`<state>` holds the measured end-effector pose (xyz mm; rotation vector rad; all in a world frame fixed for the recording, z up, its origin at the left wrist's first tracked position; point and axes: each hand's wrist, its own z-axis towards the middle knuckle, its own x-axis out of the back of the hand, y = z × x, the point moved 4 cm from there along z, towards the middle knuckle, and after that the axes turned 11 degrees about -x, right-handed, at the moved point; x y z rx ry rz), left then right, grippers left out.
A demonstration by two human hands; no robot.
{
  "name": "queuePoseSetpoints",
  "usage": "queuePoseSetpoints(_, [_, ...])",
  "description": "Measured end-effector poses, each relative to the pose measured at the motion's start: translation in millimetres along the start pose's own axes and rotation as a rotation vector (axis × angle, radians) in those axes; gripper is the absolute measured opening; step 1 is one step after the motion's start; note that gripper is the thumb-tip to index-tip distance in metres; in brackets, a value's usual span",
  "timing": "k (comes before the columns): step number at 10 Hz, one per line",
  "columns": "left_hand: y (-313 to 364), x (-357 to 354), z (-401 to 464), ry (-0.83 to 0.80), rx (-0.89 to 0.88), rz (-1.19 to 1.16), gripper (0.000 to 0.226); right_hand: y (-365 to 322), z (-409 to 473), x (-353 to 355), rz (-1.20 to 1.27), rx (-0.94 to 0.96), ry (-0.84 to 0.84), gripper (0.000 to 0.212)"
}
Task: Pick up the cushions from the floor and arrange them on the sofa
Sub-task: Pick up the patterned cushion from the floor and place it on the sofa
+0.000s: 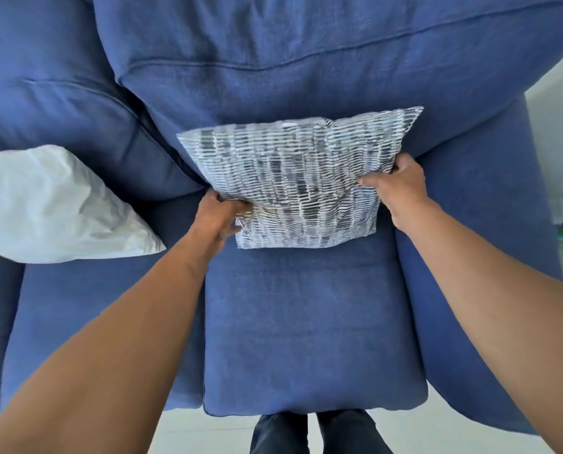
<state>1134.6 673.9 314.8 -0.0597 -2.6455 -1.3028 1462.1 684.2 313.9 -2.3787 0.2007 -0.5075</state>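
On sofa: patterned cushion, both hands gripping; white cushion beside.

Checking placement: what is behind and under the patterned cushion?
The patterned cushion leans against the sofa's blue back cushion, its lower edge on the seat cushion. Whatever lies directly behind it is covered.

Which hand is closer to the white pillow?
Left. The left hand grips the patterned cushion's near-left edge, a short gap right of the white pillow. The right hand holds the cushion's far side.
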Motion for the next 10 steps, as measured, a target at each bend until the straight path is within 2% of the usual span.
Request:
queuePoseSetpoints(1, [25.3, 16.1, 1.4, 0.053, -0.041, -0.109, 0.027, -10.3, -0.3, 12.7, 0.087, -0.049, -0.005, 0.069])
queuePoseSetpoints(2, [52.6, 25.9, 6.7, 0.062, -0.16, -0.19, 0.026, -27.7, -0.7, 20.2, 0.227, -0.027, -0.033, 0.066])
queuePoseSetpoints(3, [77.2, 28.5, 8.6, -0.003, -0.282, -0.073, 0.023, -49.9, -7.9, 22.9, 0.211, 0.017, -0.056, 0.017])
queuePoseSetpoints(5, [78.7, 28.7, 3.4, 0.084, -0.393, -0.061, 0.013, -53.3, -10.5, 45.0, 0.27, 0.095, 0.141, 0.027])
queuePoseSetpoints(7, [61.3, 24.6, 1.1, 0.147, -0.332, -0.089, 0.011, -38.4, -17.6, 33.3, 0.274, 0.048, 0.072, 0.017])
queuePoseSetpoints(8, [56.3, 31.1, -3.0, 0.157, -0.304, -0.079, 0.03, -35.9, -29.0, 35.6, 0.272, 0.035, 0.053, 0.006])
queuePoseSetpoints(9, [61.8, 47.4, -27.7, 0.194, -0.28, -0.019, 0.054, -36.3, -52.8, 50.7, 0.256, 0.043, 0.056, 0.033])
queuePoseSetpoints(10, [35.1, 54.9, -63.4, 0.205, -0.215, 0.04, 0.049, -18.6, -76.4, 63.8, 0.196, 0.041, 0.094, 0.043])
